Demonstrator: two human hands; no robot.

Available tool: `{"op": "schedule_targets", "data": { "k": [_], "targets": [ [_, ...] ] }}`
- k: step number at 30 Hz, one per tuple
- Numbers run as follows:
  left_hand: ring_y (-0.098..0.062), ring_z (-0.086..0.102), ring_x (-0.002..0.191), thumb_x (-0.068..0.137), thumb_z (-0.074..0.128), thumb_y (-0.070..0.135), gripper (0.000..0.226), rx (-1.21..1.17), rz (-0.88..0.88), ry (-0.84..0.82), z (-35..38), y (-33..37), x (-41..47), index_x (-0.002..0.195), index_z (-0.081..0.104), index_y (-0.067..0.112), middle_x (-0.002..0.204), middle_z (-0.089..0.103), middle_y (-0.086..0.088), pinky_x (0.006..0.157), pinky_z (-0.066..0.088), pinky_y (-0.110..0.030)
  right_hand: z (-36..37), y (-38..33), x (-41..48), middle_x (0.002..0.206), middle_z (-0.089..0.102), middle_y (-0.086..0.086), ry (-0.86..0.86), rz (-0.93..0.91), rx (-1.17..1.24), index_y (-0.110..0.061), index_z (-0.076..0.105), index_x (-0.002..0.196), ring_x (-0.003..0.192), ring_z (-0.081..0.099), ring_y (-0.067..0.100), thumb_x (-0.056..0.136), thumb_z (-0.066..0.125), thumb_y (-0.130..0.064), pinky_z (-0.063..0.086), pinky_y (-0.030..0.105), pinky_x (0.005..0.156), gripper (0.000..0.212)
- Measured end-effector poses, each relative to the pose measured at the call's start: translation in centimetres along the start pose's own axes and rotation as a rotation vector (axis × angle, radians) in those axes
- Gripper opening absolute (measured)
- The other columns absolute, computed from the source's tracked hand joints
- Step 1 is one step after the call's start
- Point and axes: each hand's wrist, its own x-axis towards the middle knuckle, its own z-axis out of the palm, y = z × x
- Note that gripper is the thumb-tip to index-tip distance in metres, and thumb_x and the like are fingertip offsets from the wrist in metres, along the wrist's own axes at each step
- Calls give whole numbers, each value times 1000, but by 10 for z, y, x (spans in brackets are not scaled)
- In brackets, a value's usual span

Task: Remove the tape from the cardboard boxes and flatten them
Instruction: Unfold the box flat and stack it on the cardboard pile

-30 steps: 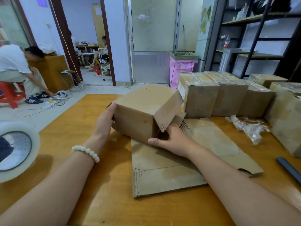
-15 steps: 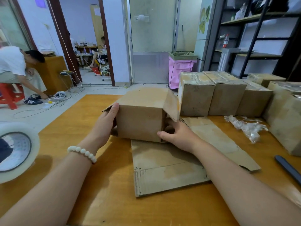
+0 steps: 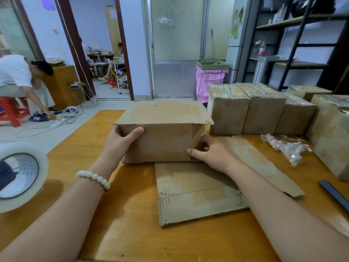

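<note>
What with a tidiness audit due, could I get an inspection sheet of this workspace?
Surface: wooden table, orange-brown and shiny.
Job's things: brown box stands partly on flattened cardboard, top flap loose; taped boxes lined up at the right rear.
Clutter: tape roll at the left edge of view; crumpled clear tape beside the taped boxes; dark tool handle at the right edge.
Hands: left hand grips the box's left end; right hand curls round its right end.
Cables: white cables on the floor, left.
Surroundings: seated person on a red stool, pink-lined bin, metal shelving.
</note>
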Motion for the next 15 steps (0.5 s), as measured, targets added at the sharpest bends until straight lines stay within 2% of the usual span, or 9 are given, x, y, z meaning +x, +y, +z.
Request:
{"op": "schedule_targets", "data": {
  "k": [3, 6, 9, 11, 13, 15],
  "targets": [
    [-1, 56, 90, 81, 73, 24, 41, 9, 15, 26, 4, 1, -2, 117, 53, 18, 101, 60, 12, 70, 45, -14, -1, 4, 4, 108, 63, -1, 79, 34, 38, -18, 57, 104, 104, 57, 19, 77, 70, -50, 46, 33, 86, 44],
    [-1, 60, 87, 80, 73, 21, 34, 3, 32, 8, 6, 1, -4, 111, 58, 19, 97, 63, 12, 66, 50, -13, -3, 5, 4, 111, 60, -1, 151, 44, 54, -15, 56, 109, 101, 54, 16, 80, 71, -45, 40, 27, 80, 44],
    [-3, 66, 79, 78, 71, 22, 24, 9, 38, -45, 8, 0, -8, 101, 63, 22, 91, 67, 13, 63, 54, -14, -2, 7, 5, 127, 54, 5, 207, 68, 28, -10, 49, 128, 116, 50, 21, 83, 69, -43, 39, 28, 89, 59],
    [-1, 68, 76, 78, 70, 25, 22, -17, 15, -105, 11, 5, -13, 99, 63, 22, 83, 71, 14, 62, 54, -16, 1, 7, 7, 131, 47, 8, 299, 70, -10, -8, 44, 130, 123, 44, 25, 84, 69, -38, 36, 30, 95, 61],
    [-7, 68, 80, 73, 75, 32, 32, -86, -48, -217, 14, 10, -20, 99, 61, 23, 86, 75, 10, 67, 56, -21, 1, 7, 8, 127, 42, 11, 463, 10, -52, -8, 42, 128, 120, 41, 28, 83, 71, -31, 34, 31, 97, 58],
    [-8, 69, 77, 43, 91, 52, 73, -229, -192, -396, 13, 14, -27, 102, 59, 22, 87, 75, 6, 67, 56, -20, 0, 2, 4, 118, 41, 7, 568, -110, -5, -12, 38, 134, 110, 43, 23, 85, 68, -28, 37, 31, 93, 60]
  ]
}}
